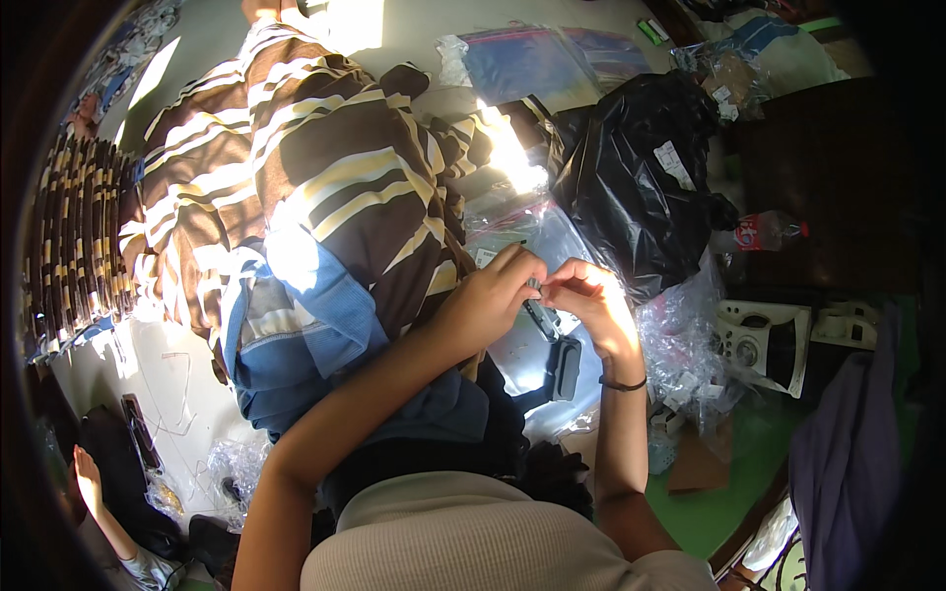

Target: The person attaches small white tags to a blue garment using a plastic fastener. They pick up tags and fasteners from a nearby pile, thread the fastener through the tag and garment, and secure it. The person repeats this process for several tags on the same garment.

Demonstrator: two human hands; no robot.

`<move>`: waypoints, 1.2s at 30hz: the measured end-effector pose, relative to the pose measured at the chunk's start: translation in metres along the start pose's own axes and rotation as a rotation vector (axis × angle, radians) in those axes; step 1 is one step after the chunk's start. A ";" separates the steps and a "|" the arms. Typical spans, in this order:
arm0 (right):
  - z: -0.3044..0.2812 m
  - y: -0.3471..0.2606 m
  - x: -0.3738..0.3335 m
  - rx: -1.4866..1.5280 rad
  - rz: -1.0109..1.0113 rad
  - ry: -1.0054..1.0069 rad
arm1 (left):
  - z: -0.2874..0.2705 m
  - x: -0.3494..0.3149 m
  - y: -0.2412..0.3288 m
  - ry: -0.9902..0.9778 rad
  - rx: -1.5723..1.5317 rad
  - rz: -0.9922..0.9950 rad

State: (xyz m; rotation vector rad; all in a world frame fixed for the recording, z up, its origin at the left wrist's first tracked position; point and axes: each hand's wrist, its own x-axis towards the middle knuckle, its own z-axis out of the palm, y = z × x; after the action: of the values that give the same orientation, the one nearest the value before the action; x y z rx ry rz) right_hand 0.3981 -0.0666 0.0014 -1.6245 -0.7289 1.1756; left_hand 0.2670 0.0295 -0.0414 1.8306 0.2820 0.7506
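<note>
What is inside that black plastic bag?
The black plastic bag has a white label on its surface; whatever it may hold is hidden by the opaque plastic.

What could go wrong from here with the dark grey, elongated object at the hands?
Two risks, in my judgement. The dark grey, elongated object is at the fingertips of the left hand, with the right hand close by; a slip might drop it onto the shiny, clear plastic sheet below. The loose brown fabric with cream and yellow stripes lies beside the left hand, so it might get snagged.
</note>
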 end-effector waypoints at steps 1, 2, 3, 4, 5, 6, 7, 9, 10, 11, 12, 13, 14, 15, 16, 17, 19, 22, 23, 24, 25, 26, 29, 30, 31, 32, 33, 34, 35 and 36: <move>-0.001 0.001 0.000 0.019 -0.007 -0.032 | 0.000 -0.002 0.000 -0.031 0.021 0.013; -0.002 0.002 -0.001 0.035 0.002 -0.054 | 0.000 -0.003 0.001 -0.069 0.046 0.016; -0.003 0.004 -0.001 0.052 0.009 -0.076 | 0.000 -0.004 0.000 -0.073 0.051 0.019; -0.006 0.006 -0.001 0.045 0.005 -0.094 | 0.001 -0.003 0.000 -0.083 0.058 0.018; -0.011 0.009 -0.002 0.037 0.001 -0.109 | 0.001 -0.001 -0.002 -0.096 0.062 0.017; -0.016 0.013 -0.003 0.035 -0.014 -0.132 | 0.001 0.002 -0.004 -0.051 0.088 0.033; -0.022 0.018 -0.004 0.088 0.033 -0.062 | 0.001 0.006 -0.007 -0.007 0.112 0.046; -0.033 0.035 -0.003 0.233 0.067 0.015 | 0.001 0.010 -0.009 0.073 0.103 0.040; -0.040 0.045 0.001 0.135 0.059 0.111 | 0.001 0.011 -0.010 0.106 0.068 0.022; -0.042 0.059 0.007 -0.158 -0.038 0.310 | 0.001 0.011 -0.009 0.138 0.034 0.004; -0.046 0.071 0.008 -0.311 -0.116 0.369 | 0.001 0.010 -0.008 0.183 -0.012 -0.021; -0.051 0.083 0.008 -0.459 -0.112 0.464 | 0.001 0.010 -0.007 0.159 -0.033 -0.048; -0.055 0.093 0.005 -0.462 -0.144 0.462 | 0.000 0.009 -0.006 0.136 -0.053 -0.076; -0.058 0.101 0.001 -0.452 -0.115 0.484 | -0.001 0.008 -0.005 0.121 -0.079 -0.105; -0.060 0.109 -0.003 -0.417 -0.078 0.506 | -0.001 0.008 -0.005 0.117 -0.059 -0.113; -0.059 0.114 -0.007 -0.528 -0.079 0.458 | -0.001 0.009 -0.005 0.119 -0.046 -0.119; -0.055 0.121 -0.017 -0.696 -0.006 0.384 | -0.002 0.010 -0.004 0.079 0.004 -0.142; -0.024 0.134 -0.031 -0.756 -0.025 0.230 | -0.004 0.009 0.003 -0.023 0.130 -0.087; -0.014 0.137 -0.034 -0.881 -0.101 0.185 | -0.002 0.004 0.010 -0.044 0.177 0.002; -0.007 0.141 -0.038 -0.931 -0.023 0.183 | 0.000 -0.003 0.018 -0.057 0.222 0.093; -0.002 0.144 -0.042 -0.947 -0.055 0.182 | 0.002 -0.013 0.027 -0.170 0.207 0.107; 0.002 0.147 -0.044 -0.911 -0.177 0.212 | 0.004 -0.023 0.035 -0.264 0.217 0.176; 0.004 0.156 -0.046 -0.937 -0.207 0.239 | 0.003 -0.052 0.050 -0.488 0.261 0.192; 0.003 0.159 -0.045 -0.971 -0.233 0.232 | 0.002 -0.057 0.049 -0.542 0.286 0.146; 0.002 0.162 -0.045 -1.003 -0.220 0.209 | 0.000 -0.060 0.046 -0.585 0.292 0.101; 0.000 0.165 -0.045 -1.024 -0.215 0.185 | 0.000 -0.062 0.043 -0.675 0.327 0.029; 0.000 0.168 -0.043 -1.045 -0.212 0.161 | 0.000 -0.064 0.041 -0.654 0.305 0.045; 0.000 0.170 -0.041 -1.056 -0.243 0.184 | 0.001 -0.065 0.039 -0.682 0.311 0.031; 0.001 0.173 -0.039 -1.066 -0.273 0.205 | 0.001 -0.065 0.037 -0.714 0.317 0.016; 0.003 0.175 -0.038 -1.076 -0.300 0.226 | 0.001 -0.065 0.036 -0.715 0.302 0.000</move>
State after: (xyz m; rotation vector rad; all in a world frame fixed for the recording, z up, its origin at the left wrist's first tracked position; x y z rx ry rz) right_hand 0.3700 -0.1601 -0.1489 -2.3228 -1.5389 0.3241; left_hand 0.2120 -0.0195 -0.0320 2.2543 -0.0806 0.0164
